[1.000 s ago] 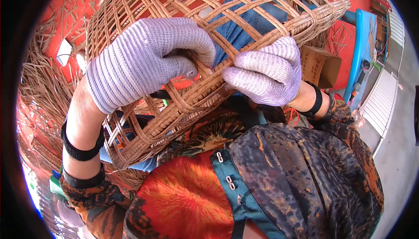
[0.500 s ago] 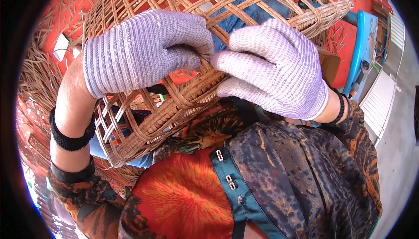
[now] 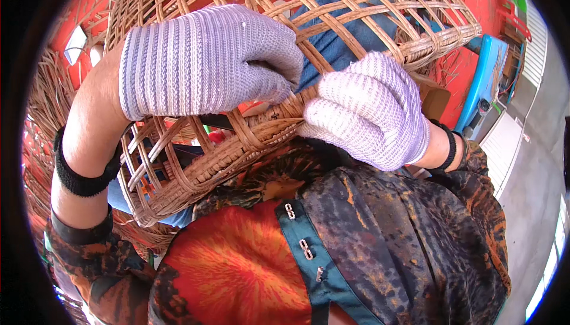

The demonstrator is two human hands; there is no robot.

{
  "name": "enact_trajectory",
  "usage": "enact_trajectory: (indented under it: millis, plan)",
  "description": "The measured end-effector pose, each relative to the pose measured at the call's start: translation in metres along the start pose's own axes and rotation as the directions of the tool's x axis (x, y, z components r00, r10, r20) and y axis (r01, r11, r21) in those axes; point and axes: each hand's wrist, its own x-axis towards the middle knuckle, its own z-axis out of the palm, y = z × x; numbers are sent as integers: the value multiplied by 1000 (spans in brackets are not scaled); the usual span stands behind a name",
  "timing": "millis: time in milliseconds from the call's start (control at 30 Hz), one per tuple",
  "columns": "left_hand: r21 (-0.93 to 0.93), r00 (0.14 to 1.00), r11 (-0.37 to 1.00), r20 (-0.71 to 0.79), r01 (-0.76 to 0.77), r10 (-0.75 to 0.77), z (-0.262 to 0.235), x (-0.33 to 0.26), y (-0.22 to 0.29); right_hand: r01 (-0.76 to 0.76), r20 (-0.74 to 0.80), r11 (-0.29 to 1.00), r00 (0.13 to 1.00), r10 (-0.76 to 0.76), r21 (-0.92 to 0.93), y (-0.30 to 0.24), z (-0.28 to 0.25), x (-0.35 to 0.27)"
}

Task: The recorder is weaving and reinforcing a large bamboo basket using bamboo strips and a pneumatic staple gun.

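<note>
Basket [image 3: 255,138], open-weave brown cane, tilted over blue jeans [image 3: 336,52], spread from center up past 12 o'clock. Thick rim [image 3: 199,176] running from 8 o'clock to 2, body side. Probably light for its bulk; rim likely stiff, lattice springy. Doesn't look very slippery under knit gloves. Single strands maybe liable to crack or snag if bent hard. Best held by the rim or where strands cross, not by one lone strand.

Left hand [image 3: 211,64], gloved, between 10 and 11 o'clock: fingers curled, thumb and fingertips pinched at the rim. Right hand [image 3: 371,114], gloved, near 2 o'clock: fingers folded down, closed on the rim; exact strand underneath hidden.

Farther out: loose cane strips [image 3: 50,99] at 9 o'clock; white piece [image 3: 75,45] at 10; red floor [image 3: 466,4] at 2; cardboard box [image 3: 434,100] just behind right hand, partly covered; blue slab beyond, kind unclear [image 3: 482,81]. Patterned jacket [image 3: 386,218] from 4 to 7 o'clock, close under the rim, maybe crowding the near side.
</note>
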Motion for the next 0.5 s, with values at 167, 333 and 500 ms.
enact_trajectory:
  millis: [167,333,500]
  plan:
    - [-36,999,998,-3,41,-41,1,0,1,-37,-19,999,999,37,-19,-3,3,-6]
    - [-26,995,994,5,104,-103,-1,1,6,-31,-24,999,999,31,-25,-1,5,-13]
    - [-180,916,899,120,400,-384,-10,6,23,-59,-14,998,998,58,-34,-5,3,-13]
